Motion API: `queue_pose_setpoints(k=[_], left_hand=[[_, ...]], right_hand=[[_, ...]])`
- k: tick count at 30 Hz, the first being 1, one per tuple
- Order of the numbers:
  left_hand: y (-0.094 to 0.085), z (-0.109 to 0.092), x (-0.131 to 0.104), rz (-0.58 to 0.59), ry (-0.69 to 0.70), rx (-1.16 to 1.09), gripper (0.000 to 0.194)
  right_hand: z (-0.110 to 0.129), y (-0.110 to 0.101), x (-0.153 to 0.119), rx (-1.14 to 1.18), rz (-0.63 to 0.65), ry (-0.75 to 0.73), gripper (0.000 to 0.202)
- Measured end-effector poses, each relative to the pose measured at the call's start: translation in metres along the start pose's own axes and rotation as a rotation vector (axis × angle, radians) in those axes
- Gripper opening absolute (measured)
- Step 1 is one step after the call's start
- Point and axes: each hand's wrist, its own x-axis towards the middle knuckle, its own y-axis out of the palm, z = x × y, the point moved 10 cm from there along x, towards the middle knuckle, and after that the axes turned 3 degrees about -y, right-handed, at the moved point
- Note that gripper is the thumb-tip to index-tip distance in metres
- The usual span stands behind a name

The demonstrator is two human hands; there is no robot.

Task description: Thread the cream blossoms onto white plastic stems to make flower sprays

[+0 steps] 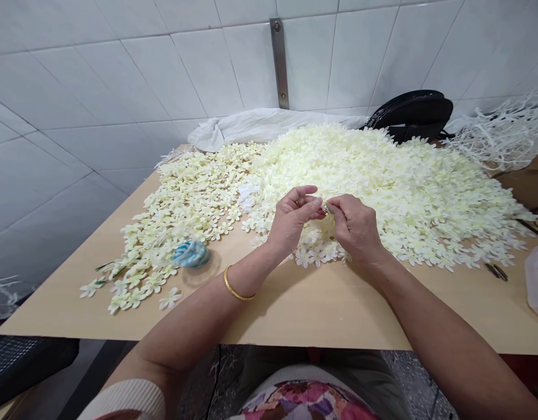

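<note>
On table [330,309]: one broad heap of pale flowers [409,192], right; one thinner spread of flowers [185,198], left; which is finished I cannot tell, much seemingly unhandled. One small pale piece [325,206], partly hidden, over the heap's front: my left fingers [311,208] pinched on it, my right fingers [339,202] likewise.
</note>
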Motion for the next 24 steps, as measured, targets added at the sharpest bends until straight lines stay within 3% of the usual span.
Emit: queue_pose_setpoints(k=[9,18,24], left_hand=[[0.001,0.001,0.001,0.015,0.010,0.007,0.030],[0.005,-0.001,-0.002,0.022,0.042,0.074,0.026],[0.006,0.000,-0.001,0.053,0.054,0.053,0.030]], right_hand=[[-0.009,-0.001,0.001,0.121,-0.003,0.092,0.016],[-0.004,0.000,0.001,0.028,-0.013,0.047,0.017],[-0.014,0.001,0.000,0.176,0.002,0.167,0.017]])
